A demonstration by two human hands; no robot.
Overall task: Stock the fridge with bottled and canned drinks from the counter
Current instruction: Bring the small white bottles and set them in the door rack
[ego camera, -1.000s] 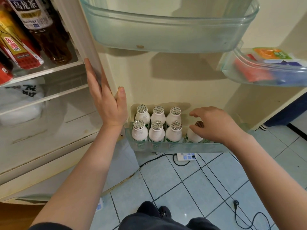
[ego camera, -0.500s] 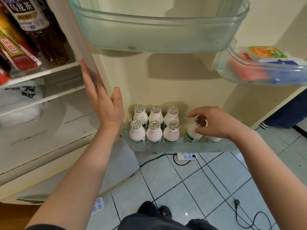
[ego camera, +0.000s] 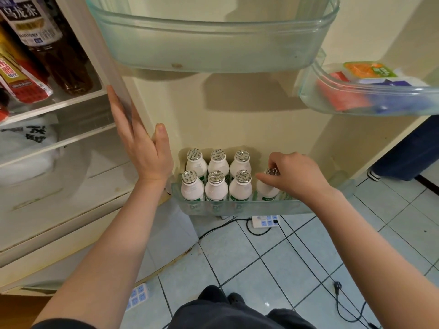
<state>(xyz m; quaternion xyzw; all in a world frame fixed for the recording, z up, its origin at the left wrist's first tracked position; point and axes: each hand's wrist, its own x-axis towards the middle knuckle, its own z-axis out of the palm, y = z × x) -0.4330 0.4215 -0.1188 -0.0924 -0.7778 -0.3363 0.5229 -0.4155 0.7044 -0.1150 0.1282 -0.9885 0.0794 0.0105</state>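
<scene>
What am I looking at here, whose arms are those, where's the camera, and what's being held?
There is no machine here: the arms belong to a person wearing a wide-angle camera on the head, so you look down past them toward the floor. They stand at an open fridge. The left hand lies flat against the edge of the fridge door, open and holding nothing. The right hand grips a small white bottle by its foil-capped neck, standing in the bottom door shelf beside six matching bottles in two rows of three. Above is an empty clear door bin. At left, a dark tea bottle sits on an inside shelf.
</scene>
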